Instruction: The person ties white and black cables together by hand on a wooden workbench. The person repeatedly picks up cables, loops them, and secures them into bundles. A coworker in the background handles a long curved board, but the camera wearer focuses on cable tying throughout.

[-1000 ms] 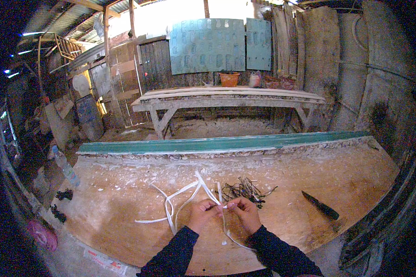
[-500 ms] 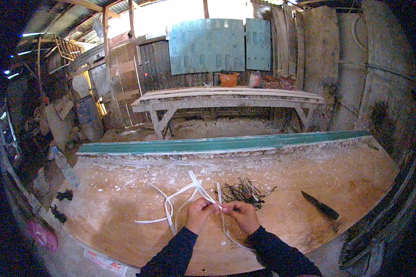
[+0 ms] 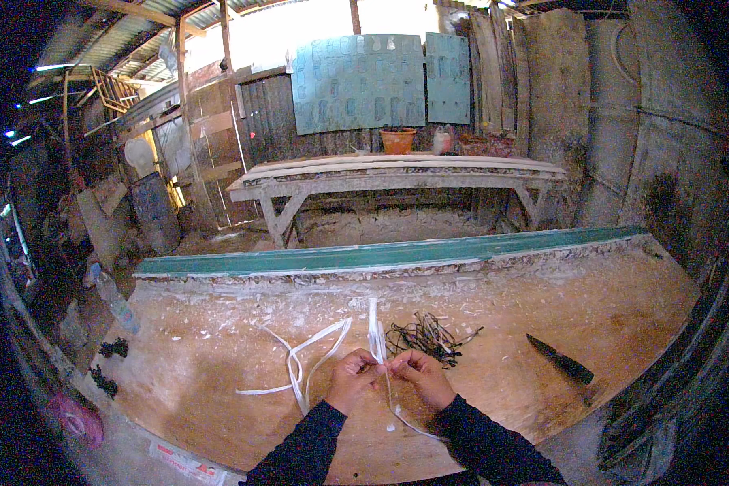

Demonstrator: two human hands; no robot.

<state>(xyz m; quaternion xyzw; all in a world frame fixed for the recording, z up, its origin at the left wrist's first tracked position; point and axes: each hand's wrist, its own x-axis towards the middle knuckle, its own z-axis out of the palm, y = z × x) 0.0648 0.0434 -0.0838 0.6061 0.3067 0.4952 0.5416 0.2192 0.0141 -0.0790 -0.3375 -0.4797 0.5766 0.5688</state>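
Near the front middle of the wooden table, my left hand (image 3: 354,379) and my right hand (image 3: 423,377) meet fingertip to fingertip. Both are closed in a pinch on white strips (image 3: 376,328), which stand up from between the fingers in a narrow bunch. A thin strand hangs below the hands and curves toward my right sleeve. Left of my left hand, more loose white strips (image 3: 296,356) lie bent on the wood. A tangle of thin black ties (image 3: 433,338) rests just beyond my right hand. Farther right lies a knife (image 3: 560,359) with a dark blade and handle.
A long green moulding strip (image 3: 397,253) runs along the table's far edge (image 3: 462,279), crusted with white residue. A clear plastic bottle (image 3: 115,298) and small black bundles (image 3: 105,381) are at the left edge. Behind stands a whitened bench (image 3: 397,174) with an orange pot (image 3: 398,142).
The white strips in my fingers, spread and slanting left before, now stand upright and gathered together. The loose strips at left are now apart from the held bunch. My hands stay nearly in place.
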